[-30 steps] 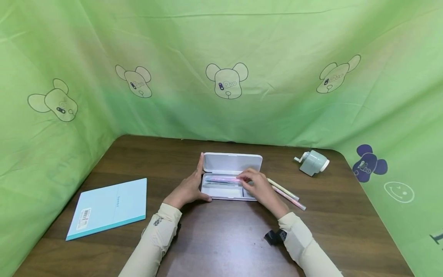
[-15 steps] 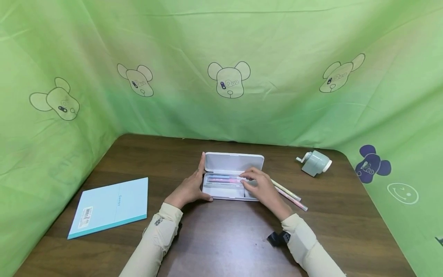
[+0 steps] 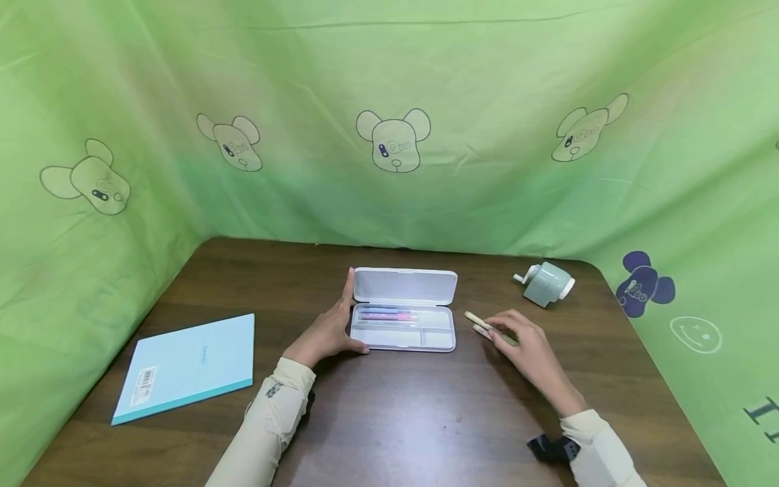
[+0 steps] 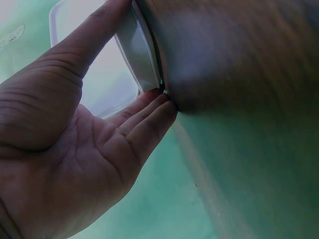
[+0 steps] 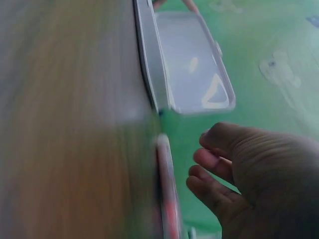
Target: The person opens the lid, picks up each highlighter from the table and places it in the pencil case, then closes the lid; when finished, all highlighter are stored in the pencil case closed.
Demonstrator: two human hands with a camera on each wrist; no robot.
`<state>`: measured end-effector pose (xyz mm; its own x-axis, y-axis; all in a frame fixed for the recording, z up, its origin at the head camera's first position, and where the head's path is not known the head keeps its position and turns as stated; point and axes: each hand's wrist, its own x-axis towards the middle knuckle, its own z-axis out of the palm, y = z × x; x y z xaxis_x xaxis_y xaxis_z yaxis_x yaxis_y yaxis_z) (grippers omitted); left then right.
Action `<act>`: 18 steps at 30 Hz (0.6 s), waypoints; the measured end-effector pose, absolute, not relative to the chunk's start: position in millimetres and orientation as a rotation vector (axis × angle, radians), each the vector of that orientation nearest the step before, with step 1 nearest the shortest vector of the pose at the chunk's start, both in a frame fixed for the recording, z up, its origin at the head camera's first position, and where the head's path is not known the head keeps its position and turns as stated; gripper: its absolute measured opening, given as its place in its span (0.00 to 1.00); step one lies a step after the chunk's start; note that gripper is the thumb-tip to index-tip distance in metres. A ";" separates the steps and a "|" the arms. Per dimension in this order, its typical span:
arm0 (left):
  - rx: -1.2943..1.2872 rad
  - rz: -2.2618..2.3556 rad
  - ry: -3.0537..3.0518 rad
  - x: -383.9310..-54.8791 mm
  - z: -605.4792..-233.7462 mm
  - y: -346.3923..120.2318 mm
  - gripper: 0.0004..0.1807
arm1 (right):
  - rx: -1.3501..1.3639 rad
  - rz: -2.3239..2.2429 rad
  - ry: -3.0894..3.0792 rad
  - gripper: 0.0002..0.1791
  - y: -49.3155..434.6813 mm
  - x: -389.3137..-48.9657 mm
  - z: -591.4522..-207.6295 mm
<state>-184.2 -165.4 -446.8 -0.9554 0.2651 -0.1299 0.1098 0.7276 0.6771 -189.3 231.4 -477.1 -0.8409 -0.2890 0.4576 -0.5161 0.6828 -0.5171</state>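
An open white pencil case [image 3: 437,319] lies on the table with its lid [image 3: 404,287] raised at the back. Several slim pens [image 3: 386,316], pink and blue, lie in its rear compartment. My left hand [image 3: 327,336] holds the case's left end, thumb along the front and fingers toward the back. To the right of the case, my right hand [image 3: 525,343] is over a yellow pen [image 3: 476,320] and a pink pen [image 5: 171,199]. In the right wrist view its fingers are loosely bent, apart from the pink pen, with nothing seen between them.
A grey-green crank pencil sharpener [image 3: 548,284] stands at the back right of the table [image 3: 402,419]. At the left lies a light blue notebook [image 3: 189,365]. Green printed cloth [image 3: 292,203] hangs round the back and sides.
My right hand has left the pencil case's rear compartment, where a pink pen now lies free, and has moved right to the loose pens. My left hand keeps its place on the case.
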 end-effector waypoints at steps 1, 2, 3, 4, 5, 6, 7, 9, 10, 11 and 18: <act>0.301 1.039 2.719 -183.8 -446.2 -165.4 0.86 | 0.623 0.928 -2.564 0.13 237.3 -186.9 -476.6; 0.299 1.031 2.721 -183.5 -445.9 -165.4 0.86 | 0.612 0.928 -2.567 0.14 242.8 -184.8 -476.1; 0.302 1.032 2.725 -183.3 -445.9 -165.8 0.86 | 0.604 0.931 -2.569 0.14 247.7 -183.3 -475.9; 0.306 1.033 2.728 -183.3 -445.8 -166.0 0.86 | 0.594 0.936 -2.572 0.14 252.3 -182.0 -475.8; 0.308 1.034 2.729 -183.1 -445.7 -166.3 0.87 | 0.584 0.939 -2.575 0.14 256.3 -180.9 -475.9; 0.308 1.036 2.728 -182.9 -445.5 -166.6 0.87 | 0.576 0.939 -2.580 0.14 259.6 -180.4 -476.2; 0.312 1.040 2.728 -182.6 -445.4 -166.9 0.87 | 0.570 0.937 -2.585 0.14 262.3 -179.9 -476.4; 0.317 1.043 2.726 -182.7 -446.5 -167.6 0.87 | 0.565 0.936 -2.602 0.14 266.1 -179.2 -476.8; 0.319 1.043 2.725 -182.6 -446.5 -167.5 0.87 | 0.565 0.935 -2.613 0.14 267.4 -178.8 -476.8; 0.316 1.042 2.722 -182.7 -446.9 -167.5 0.87 | 0.569 0.939 -2.624 0.13 268.2 -178.5 -476.6; 0.345 1.030 2.741 -183.7 -447.3 -165.2 0.88 | 0.542 0.995 -2.712 0.12 271.5 -173.6 -474.3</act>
<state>-183.7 -165.2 -447.3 -0.9543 0.2824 -0.0976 0.1482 0.7312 0.6658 -173.6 271.5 -474.3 -0.9123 -0.2690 0.3087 -0.4049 0.7058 -0.5814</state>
